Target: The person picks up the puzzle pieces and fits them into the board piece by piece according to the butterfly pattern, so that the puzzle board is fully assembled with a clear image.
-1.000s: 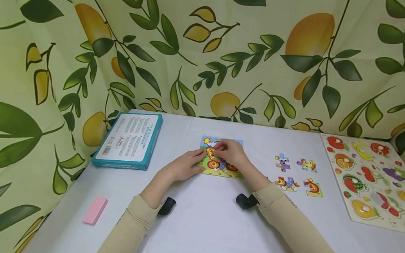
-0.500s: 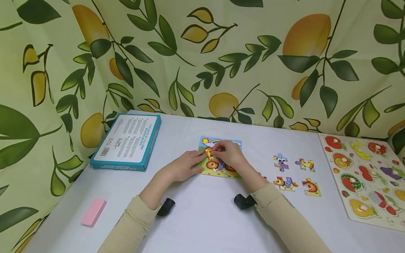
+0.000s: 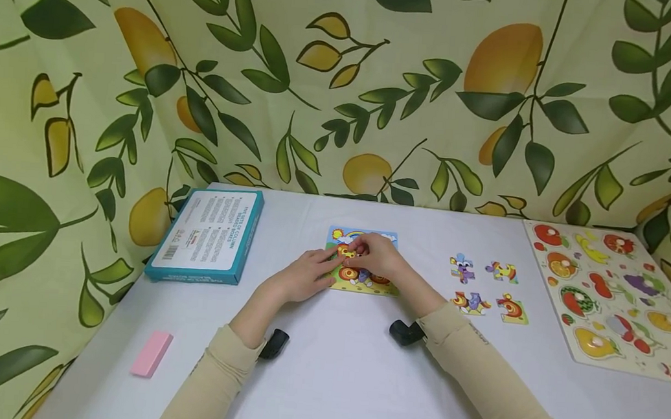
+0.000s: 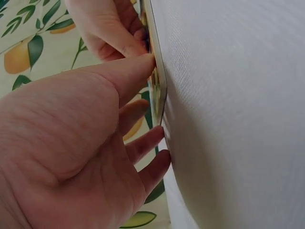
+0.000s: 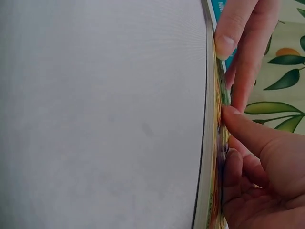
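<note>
A small jigsaw board (image 3: 365, 288) with a bright cartoon picture lies on the white tabletop between the hands. Along its left edge rests my left hand (image 3: 306, 275), thumb at the near side and fingers fairly straight; the left wrist view shows that thumb against the board's rim (image 4: 162, 90). My right hand (image 3: 378, 254) is over the middle of the picture with thumb and fingers curled in, holding a jigsaw piece (image 5: 223, 138) low against the board. The piece is mostly hidden by the fingers. Several loose jigsaw pieces (image 3: 469, 302) lie to the right of the board.
A teal-edged box (image 3: 205, 233) lies at the back left. A pink block (image 3: 151, 354) sits at the front left. On the right is a large fruit peg board (image 3: 589, 347). A patterned curtain (image 3: 294, 135) hangs behind the table.
The right thumb and fingers have shifted slightly on the picture, toward its left. The left hand keeps its place at the board's edge. The whole head view has drifted a little.
</note>
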`<move>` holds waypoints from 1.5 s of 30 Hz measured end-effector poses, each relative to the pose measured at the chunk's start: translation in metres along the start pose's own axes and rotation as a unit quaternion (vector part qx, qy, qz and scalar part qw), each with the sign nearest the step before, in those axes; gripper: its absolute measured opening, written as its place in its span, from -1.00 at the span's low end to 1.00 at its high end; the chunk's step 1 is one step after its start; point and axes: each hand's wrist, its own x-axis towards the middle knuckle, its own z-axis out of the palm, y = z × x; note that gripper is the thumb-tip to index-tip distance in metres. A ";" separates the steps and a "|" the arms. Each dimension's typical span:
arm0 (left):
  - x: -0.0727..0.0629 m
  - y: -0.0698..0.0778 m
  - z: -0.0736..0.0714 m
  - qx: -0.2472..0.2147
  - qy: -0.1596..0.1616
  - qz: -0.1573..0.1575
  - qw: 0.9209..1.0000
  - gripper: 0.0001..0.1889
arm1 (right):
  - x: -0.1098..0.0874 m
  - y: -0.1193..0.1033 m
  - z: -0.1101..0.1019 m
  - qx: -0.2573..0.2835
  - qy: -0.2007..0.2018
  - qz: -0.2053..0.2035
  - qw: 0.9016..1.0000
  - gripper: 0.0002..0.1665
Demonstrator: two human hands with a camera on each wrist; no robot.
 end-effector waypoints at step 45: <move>0.006 0.011 0.002 0.030 -0.007 -0.046 0.998 -0.46 | -0.039 0.028 -0.040 0.107 0.019 0.008 0.994 -0.68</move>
